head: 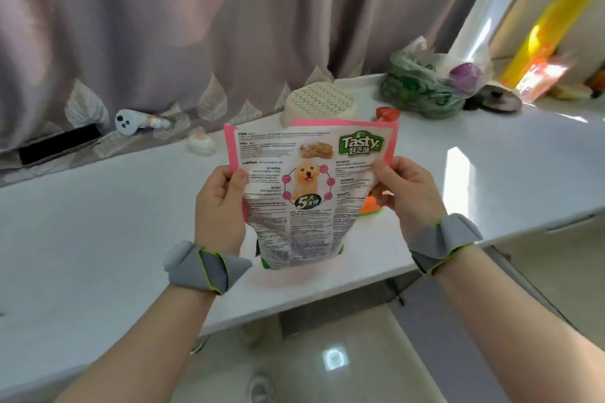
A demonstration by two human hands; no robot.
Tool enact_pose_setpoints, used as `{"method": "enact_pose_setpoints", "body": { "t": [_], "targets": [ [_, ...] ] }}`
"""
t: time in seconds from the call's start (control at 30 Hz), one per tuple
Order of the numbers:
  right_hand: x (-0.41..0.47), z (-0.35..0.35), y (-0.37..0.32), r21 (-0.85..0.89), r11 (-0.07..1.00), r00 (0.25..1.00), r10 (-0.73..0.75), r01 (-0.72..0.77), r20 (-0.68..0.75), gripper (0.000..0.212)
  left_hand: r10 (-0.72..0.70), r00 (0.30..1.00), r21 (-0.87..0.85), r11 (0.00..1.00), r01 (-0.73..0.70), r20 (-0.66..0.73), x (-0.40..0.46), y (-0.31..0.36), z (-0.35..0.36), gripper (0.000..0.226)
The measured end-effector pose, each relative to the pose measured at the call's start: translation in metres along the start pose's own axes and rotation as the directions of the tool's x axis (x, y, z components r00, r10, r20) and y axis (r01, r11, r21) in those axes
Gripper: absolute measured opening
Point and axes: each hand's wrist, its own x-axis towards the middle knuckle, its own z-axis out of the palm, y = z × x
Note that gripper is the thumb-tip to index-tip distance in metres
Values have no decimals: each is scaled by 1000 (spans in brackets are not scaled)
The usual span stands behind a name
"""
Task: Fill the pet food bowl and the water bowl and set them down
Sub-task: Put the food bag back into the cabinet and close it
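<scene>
- Grey bands wrap both wrists; the left hand [220, 203] and right hand [403, 195] each pinch a side edge of the bag [307, 186], thumbs on the printed face.
- The bag stands upright, its base on the white counter [98, 239] near the front edge.
- It looks like soft, glossy film: likely light, slippery, prone to buckling, so gripping near the pink top seal suits opening it.
- Something orange [370, 206] peeks out behind the bag; whether it is a bowl I cannot tell.
- Farther back sit a perforated cream lid [319, 101] and bagged greens [422, 88].
</scene>
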Motion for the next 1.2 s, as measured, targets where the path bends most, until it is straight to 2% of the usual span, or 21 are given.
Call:
{"method": "enact_pose_setpoints", "body": {
  "t": [0.1,0.13,0.17,0.23,0.4,0.53,0.6,0.7,0.8,0.87,0.93,0.97,1.1,1.2],
  "targets": [
    [-39,-79,-5,-88,996,999,-30,26,-40,20,0,997,-14,1000,2,81,-51,9,49,23],
    [-43,-85,-6,-86,996,999,-25,22,-26,19,15,995,10,1000,-16,102,-54,8,51,22],
    [-67,-132,-4,-115,993,999,-18,12,-49,17,-4,987,19,1000,1,161,-91,7,82,20],
    [-81,-166,2,-145,989,1000,0,-5,-31,15,-33,983,40,999,26,183,-119,0,101,18],
    [-107,-237,47,-173,971,985,151,-164,-88,18,-187,950,102,981,166,252,-189,-29,142,24],
    [-127,-271,111,-263,913,949,289,-312,-124,19,-320,885,299,928,221,338,-234,-67,155,20],
    [-129,-275,152,-270,878,917,362,-396,-168,22,-388,842,394,889,234,376,-241,-99,159,20],
    [-127,-267,212,-262,818,858,472,-512,-203,19,-506,790,509,809,295,345,-238,-157,162,17],
    [-97,-255,319,-284,762,814,548,-581,-195,19,-557,751,563,768,304,355,-223,-260,180,18],
    [-78,-247,381,-274,717,768,610,-640,-196,19,-578,750,574,749,330,322,-217,-321,189,19],
    [-59,-238,442,-230,690,727,663,-686,-181,19,-592,760,607,716,343,268,-212,-388,196,17],
    [-52,-235,450,-189,671,697,696,-717,-172,21,-606,760,607,702,372,234,-207,-402,197,16],
    [-12,-220,545,163,642,628,767,-750,-129,23,-596,785,615,687,388,170,-185,-510,222,27],
    [27,-211,602,436,517,549,834,-737,-61,19,-551,825,526,742,415,126,-156,-566,253,32]
  ]
}}
